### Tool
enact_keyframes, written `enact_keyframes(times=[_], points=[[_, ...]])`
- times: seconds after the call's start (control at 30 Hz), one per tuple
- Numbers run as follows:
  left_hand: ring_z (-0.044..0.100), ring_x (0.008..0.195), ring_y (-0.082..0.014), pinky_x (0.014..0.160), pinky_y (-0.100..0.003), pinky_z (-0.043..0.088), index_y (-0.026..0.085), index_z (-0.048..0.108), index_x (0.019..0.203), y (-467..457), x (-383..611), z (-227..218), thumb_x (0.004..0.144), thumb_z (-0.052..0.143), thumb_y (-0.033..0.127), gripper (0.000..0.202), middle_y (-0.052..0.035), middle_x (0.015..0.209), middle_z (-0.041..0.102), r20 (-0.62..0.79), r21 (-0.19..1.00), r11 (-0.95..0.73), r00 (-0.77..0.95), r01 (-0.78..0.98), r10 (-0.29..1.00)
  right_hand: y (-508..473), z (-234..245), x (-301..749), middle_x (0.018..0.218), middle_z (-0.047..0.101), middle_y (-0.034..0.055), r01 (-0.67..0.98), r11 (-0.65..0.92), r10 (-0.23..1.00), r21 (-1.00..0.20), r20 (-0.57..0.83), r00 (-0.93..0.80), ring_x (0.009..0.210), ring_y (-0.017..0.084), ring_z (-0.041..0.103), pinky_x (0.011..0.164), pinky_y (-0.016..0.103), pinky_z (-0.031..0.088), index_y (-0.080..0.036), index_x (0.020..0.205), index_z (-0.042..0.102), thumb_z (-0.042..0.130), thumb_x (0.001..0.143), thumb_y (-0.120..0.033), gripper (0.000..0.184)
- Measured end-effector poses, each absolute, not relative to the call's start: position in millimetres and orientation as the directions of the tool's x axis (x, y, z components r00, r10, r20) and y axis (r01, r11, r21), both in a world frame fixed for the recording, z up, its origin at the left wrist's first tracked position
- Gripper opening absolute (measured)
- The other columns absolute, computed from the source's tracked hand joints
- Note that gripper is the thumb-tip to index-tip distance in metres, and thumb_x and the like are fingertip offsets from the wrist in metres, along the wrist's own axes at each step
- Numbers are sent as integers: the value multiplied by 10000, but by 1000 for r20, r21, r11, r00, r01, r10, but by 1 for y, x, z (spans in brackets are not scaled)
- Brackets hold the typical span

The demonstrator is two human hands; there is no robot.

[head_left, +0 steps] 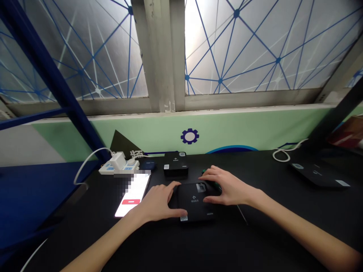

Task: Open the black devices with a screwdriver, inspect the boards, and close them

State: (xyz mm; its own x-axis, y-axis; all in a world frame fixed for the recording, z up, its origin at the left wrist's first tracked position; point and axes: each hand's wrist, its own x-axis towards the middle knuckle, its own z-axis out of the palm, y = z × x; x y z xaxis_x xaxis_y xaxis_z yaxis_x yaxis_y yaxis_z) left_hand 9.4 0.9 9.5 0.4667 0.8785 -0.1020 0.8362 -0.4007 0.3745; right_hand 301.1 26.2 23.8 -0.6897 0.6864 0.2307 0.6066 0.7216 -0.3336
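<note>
A flat black box (195, 209) with an HDMI mark and pale stickers lies on the dark table in front of me. My left hand (159, 202) holds its left side, the index finger at the far corner and the thumb over the sticker at the near corner. On the other side, my right hand (224, 186) has its thumb against the right edge. Its fingers stretch out, spread from the thumb, past the far right corner. Beneath that hand, partly hidden, lies a green-and-black handle (217, 185); a thin metal shaft (242, 215) shows to its right.
Behind the box stands a similar black box (176, 165). Left of it are a lit phone (133, 194), a white power strip (106, 168) with plugs, and a small dark-blue case (148, 165). At right lie a black cover (319, 174) and a white cable (281, 158).
</note>
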Motion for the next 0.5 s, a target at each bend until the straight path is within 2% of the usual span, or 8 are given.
enact_keyframes(times=[0.23, 0.43, 0.5], points=[[622, 835, -267, 683, -309, 414, 222, 561, 1353, 2, 6, 13, 648, 708, 801, 924, 14, 780, 636, -146, 447, -374, 479, 813, 866, 24, 19, 298, 1056, 670, 119, 627, 715, 694, -308, 201, -692, 985, 312, 617, 905, 470, 518, -198, 1240, 687, 723, 783, -660, 650], [603, 822, -238, 653, -290, 396, 244, 533, 1324, 0, 7, 12, 659, 752, 740, 858, 17, 854, 612, -122, 488, -379, 492, 786, 862, 23, 17, 296, 1054, 678, 115, 628, 681, 720, -377, 187, -668, 956, 293, 641, 826, 416, 530, -206, 1225, 691, 743, 787, -628, 610], [602, 783, -223, 640, -285, 395, 259, 506, 1352, -1, 8, 12, 667, 773, 709, 862, 22, 852, 600, -81, 488, -406, 503, 773, 861, 23, 17, 296, 1005, 697, 90, 621, 657, 737, -427, 193, -647, 873, 259, 654, 774, 379, 526, -218, 1198, 696, 750, 799, -600, 555]])
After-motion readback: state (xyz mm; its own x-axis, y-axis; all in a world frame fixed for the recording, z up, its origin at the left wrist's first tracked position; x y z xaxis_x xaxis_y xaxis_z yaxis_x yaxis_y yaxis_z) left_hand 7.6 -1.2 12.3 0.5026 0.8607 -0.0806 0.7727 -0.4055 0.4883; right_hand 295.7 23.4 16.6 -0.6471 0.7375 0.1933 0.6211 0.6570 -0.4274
